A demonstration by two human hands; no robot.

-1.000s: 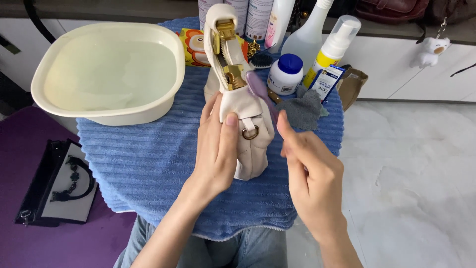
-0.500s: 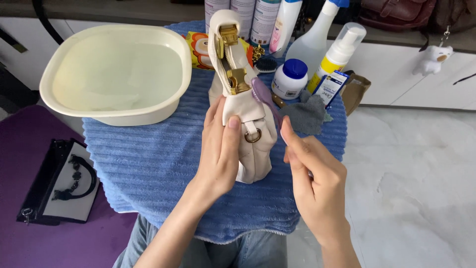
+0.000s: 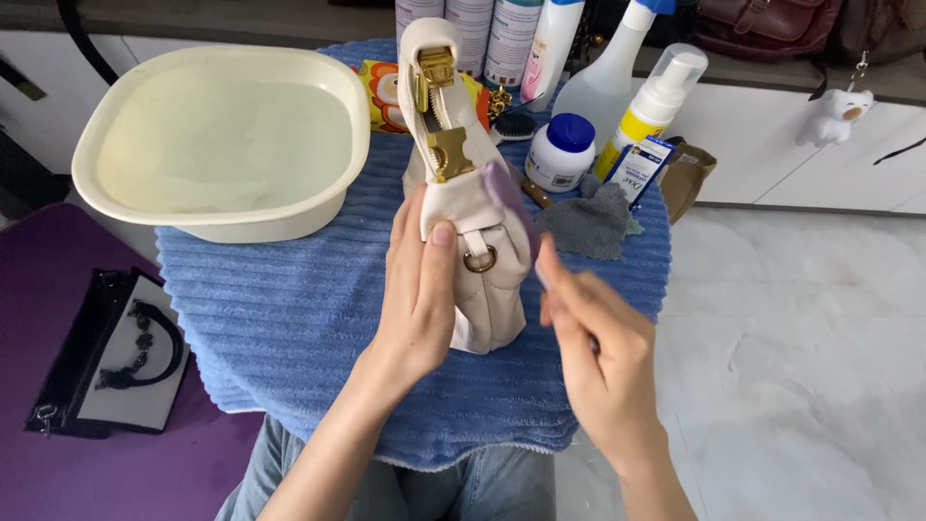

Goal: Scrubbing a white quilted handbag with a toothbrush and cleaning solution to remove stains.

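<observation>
Two hands — cream handbag (image 3: pixel 470 207) within left fingers (image 3: pixel 431 259), right fingers (image 3: pixel 558 280) beside.

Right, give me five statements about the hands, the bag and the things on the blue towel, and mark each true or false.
1. The left hand holds the cream handbag upright over the blue towel. True.
2. The right hand grips the spray bottle. False: the bottle stands untouched behind the bag; the right hand holds a small purple pad against the bag.
3. The cream basin lies left of the bag. True.
4. The grey cloth lies inside the basin. False: it lies on the towel, right of the bag.
5. The white jar has a blue lid. True.
</observation>
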